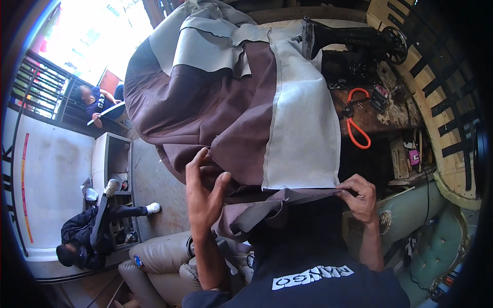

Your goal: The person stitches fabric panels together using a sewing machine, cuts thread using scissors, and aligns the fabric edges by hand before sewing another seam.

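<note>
My left hand (204, 197) is spread, with a big gap between my thumb and fingers, which point away from me. My left arm (211, 259) is bare up to my sleeve. My right hand (359, 197) is curled, finger and thumb pinched together, pointing left. My hands are well apart.

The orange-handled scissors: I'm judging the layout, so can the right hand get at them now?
Probably yes: the scissors lie beside the fabric with handles uncovered, though the right hand pinches the fabric's edge and would likely need to let go.
</note>
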Motion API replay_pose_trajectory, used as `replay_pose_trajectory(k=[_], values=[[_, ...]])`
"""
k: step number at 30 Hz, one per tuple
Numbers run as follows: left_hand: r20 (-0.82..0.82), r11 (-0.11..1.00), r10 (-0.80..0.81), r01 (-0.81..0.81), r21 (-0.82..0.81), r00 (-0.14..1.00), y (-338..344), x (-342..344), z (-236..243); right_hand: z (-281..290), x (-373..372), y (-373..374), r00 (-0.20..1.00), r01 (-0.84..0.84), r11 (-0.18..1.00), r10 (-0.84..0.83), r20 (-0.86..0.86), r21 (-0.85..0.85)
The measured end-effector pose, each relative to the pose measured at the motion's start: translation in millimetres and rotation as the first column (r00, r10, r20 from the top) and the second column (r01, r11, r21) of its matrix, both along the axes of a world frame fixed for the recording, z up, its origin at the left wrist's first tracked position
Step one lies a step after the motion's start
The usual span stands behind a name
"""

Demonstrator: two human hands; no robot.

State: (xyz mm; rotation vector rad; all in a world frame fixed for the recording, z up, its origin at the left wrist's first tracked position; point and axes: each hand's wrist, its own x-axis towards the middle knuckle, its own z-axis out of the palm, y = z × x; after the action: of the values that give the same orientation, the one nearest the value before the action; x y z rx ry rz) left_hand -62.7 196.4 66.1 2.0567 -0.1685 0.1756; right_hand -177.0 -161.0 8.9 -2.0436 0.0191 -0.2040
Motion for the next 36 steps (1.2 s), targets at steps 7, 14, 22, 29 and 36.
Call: replay_pose_trajectory(k=[7,14,22,29,36], values=[[-0.244,0.933,-0.163,0.069,-0.354,0.956,-30,-12,54,1,4,-4,1.000,-0.017,0.999,0.017,0.002,-0.040],[0.017,0.746,-0.469,0.406,-0.528,0.883,-76,-26,60,-4,-1,-6,1.000,0.020,1.000,-0.020,-0.007,-0.022],[0.181,0.621,-0.649,0.652,-0.436,0.739,-145,-25,70,-37,-5,-3,0.997,0.079,0.965,-0.083,0.005,0.249],[0.389,0.722,-0.612,0.687,-0.081,0.689,-201,-31,49,-35,-1,1,0.996,0.088,0.994,-0.088,0.007,0.062],[0.348,0.729,-0.545,0.636,-0.251,0.762,-155,-3,70,-21,-3,-2,0.998,0.037,0.999,-0.038,-0.043,-0.031]])
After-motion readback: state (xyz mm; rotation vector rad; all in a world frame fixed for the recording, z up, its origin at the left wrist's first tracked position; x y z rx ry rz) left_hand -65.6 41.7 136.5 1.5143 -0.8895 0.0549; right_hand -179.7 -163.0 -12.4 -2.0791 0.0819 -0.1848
